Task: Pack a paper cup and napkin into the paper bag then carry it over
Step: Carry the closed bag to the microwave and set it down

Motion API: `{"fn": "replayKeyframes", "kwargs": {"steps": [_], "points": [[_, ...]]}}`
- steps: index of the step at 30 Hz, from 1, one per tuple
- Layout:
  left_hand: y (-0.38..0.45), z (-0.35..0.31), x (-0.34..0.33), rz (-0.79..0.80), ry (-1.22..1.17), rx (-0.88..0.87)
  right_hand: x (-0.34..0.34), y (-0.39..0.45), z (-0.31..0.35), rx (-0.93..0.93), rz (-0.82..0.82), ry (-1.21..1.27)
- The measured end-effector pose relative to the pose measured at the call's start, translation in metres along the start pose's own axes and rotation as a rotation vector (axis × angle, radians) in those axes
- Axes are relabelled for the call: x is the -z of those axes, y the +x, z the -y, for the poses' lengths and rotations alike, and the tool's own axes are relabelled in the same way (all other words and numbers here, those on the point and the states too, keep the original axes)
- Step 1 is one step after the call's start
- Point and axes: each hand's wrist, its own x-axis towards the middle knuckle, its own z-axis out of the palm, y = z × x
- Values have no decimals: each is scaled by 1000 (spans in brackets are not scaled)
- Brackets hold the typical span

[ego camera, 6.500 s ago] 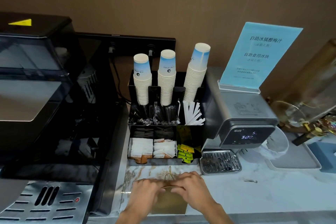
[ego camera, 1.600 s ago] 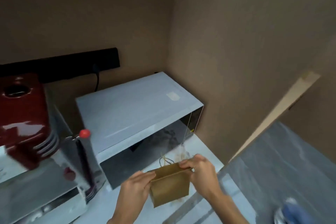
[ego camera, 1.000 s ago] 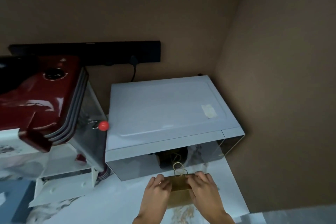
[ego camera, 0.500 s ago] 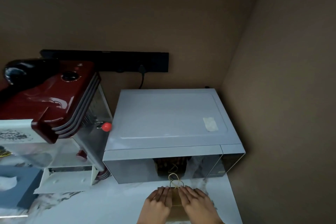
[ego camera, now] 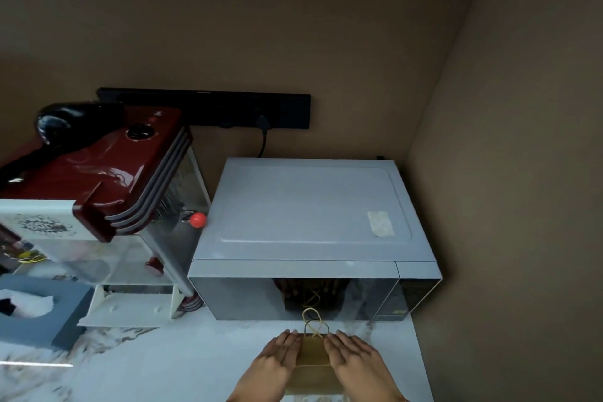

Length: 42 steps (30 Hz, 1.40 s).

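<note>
The brown paper bag stands on the white marbled counter, close in front of the microwave door. Its twine handles stick up at the top. My left hand lies flat against the bag's left side and my right hand against its right side, fingers stretched forward, so the bag is pressed between them. No paper cup or napkin shows; the inside of the bag is hidden.
A white microwave fills the back right of the counter, against the brown side wall. A red-topped machine stands to its left. A grey-blue tissue box sits at the far left.
I moved from the cup station to this corner with the bag. Within the last second the bag came down onto the counter and my fingers flattened along its sides.
</note>
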Motion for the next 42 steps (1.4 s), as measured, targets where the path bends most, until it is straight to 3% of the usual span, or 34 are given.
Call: {"fn": "replayKeyframes", "kwargs": {"steps": [4,17,19,21,23,24,25,27,28,31,34,36,38,40,42], "points": [[-2,-1,4,99,-55,101,4,-5,0,-9,-2,32],[2,-17,27,59,-47,135,8,-1,1,-141,77,123],[3,-17,27,145,-181,141,11,0,2,-144,79,121],[6,-7,19,5,-108,137,17,1,1,-142,78,130],[9,-5,15,-96,-212,144,24,2,0,-143,91,144],[9,-6,23,-86,-179,94,27,2,0,-142,106,145],[9,-8,31,27,-197,126,30,2,0,-139,118,136],[10,-13,36,-14,-117,163,35,3,0,-141,129,132],[10,-15,41,52,-162,206,39,4,-1,-150,124,141],[10,-13,41,235,-193,108,47,7,0,-155,141,159],[9,-16,40,100,-61,120,52,6,-1,-147,143,106],[10,-18,52,72,-155,131,57,5,3,-162,177,139],[10,-18,63,181,-316,198,63,2,6,-140,271,158],[8,-11,53,-24,-249,171,57,1,4,-85,242,203],[4,-5,55,-54,-71,56,49,1,4,-121,220,251]]}}
